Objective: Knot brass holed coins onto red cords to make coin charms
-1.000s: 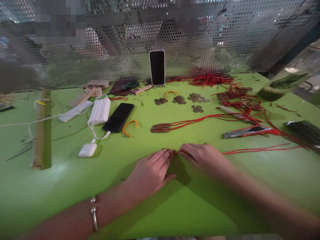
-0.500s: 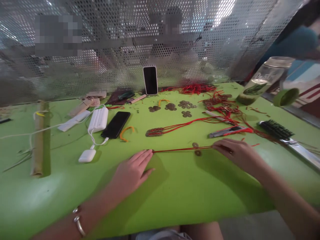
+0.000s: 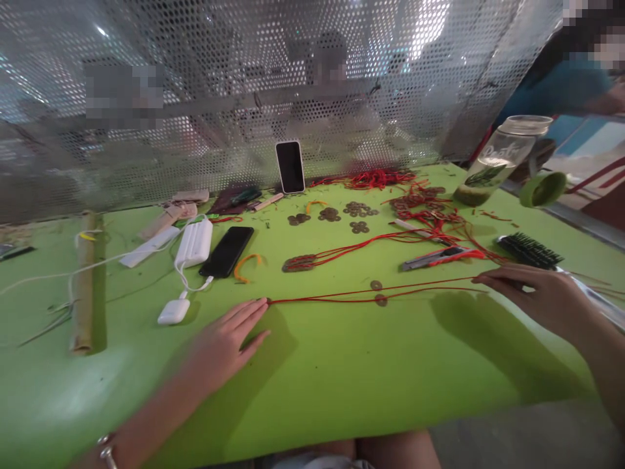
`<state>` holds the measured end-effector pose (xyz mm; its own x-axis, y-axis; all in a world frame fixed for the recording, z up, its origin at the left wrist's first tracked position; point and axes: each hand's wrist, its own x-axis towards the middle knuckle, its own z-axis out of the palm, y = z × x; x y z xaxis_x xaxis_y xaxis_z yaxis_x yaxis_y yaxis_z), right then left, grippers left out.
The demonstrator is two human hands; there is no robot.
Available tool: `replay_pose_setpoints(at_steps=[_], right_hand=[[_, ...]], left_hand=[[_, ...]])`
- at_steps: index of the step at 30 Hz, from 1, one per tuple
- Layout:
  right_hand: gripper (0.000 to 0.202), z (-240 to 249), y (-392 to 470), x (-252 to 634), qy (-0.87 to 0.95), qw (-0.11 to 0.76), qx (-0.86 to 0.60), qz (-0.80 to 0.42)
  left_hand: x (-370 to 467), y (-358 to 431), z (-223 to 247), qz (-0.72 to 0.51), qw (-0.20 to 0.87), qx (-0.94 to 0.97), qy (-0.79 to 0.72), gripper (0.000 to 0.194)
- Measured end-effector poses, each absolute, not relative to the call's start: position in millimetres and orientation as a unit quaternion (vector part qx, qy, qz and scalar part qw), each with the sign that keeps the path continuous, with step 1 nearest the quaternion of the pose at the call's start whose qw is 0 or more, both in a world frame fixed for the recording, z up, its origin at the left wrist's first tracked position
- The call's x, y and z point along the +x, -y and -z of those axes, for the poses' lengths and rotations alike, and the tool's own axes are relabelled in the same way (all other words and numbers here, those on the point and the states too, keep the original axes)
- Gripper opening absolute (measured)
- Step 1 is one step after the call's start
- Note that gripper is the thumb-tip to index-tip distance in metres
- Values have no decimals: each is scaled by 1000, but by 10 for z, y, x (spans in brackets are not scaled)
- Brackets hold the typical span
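My left hand (image 3: 234, 332) lies flat on the green tabletop, fingers stretched out. Its fingertips press on one end of a red cord (image 3: 322, 299), and a bit of a small dark thing shows under them. Pinched in my right hand (image 3: 527, 293), raised a little over the table, is a strand of that cord. A second strand runs lower and ends loose left of the hand. Two round coins with holes (image 3: 381, 300) lie at the strands. Behind them, a bundle of coins (image 3: 299, 263) is threaded with several red cords.
Coin clusters (image 3: 359, 208) and red cord scraps (image 3: 378, 178) lie farther back. A utility knife (image 3: 430, 259), a brush (image 3: 530, 251) and a glass jar (image 3: 495, 163) are at right. Phones (image 3: 227, 252), a power bank (image 3: 194, 242) and a bamboo piece (image 3: 83, 293) stand or lie leftward.
My right hand has moved right and drawn one strand along, so the two strands now spread apart. My left hand has shifted left with the cord end. The view has turned slightly.
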<state>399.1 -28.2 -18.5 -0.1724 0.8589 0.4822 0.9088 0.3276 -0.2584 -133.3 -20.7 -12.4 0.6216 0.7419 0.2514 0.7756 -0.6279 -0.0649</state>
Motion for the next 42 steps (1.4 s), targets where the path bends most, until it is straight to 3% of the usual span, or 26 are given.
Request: replay_pose_setpoints(at_steps=[7, 12, 15, 18, 21, 24, 30, 36, 42], right_hand=[[21, -274, 186, 3544, 763, 323, -554, 83], [14, -709, 169, 2961, 830, 316, -451, 87], [16, -881, 157, 2575, 860, 312, -398, 71], [21, -917, 108, 2284, 875, 302, -370, 77], [25, -864, 32, 2139, 882, 287, -363, 93], [27, -788, -39, 2092, 883, 279, -369, 82], [29, -721, -80, 1940, 890, 253, -372, 73], [26, -711, -133, 1942, 879, 224, -418, 38], [17, -361, -276, 2355, 826, 43, -554, -91]], left_hand=[[-1274, 91, 67, 128, 93, -899, 409, 32], [-887, 8, -234, 232, 70, -887, 393, 20], [-464, 18, -501, 307, -64, -869, 382, 27], [-89, 19, -680, 351, -296, -812, 360, 32], [86, -39, -704, 326, -474, -746, 335, 22], [75, -119, -648, 316, -562, -688, 333, 26], [-27, -148, -552, 316, -467, -737, 373, 25], [-190, -175, -512, 419, -542, -641, 345, 19], [-581, -242, -683, 626, -401, -594, 309, 11]])
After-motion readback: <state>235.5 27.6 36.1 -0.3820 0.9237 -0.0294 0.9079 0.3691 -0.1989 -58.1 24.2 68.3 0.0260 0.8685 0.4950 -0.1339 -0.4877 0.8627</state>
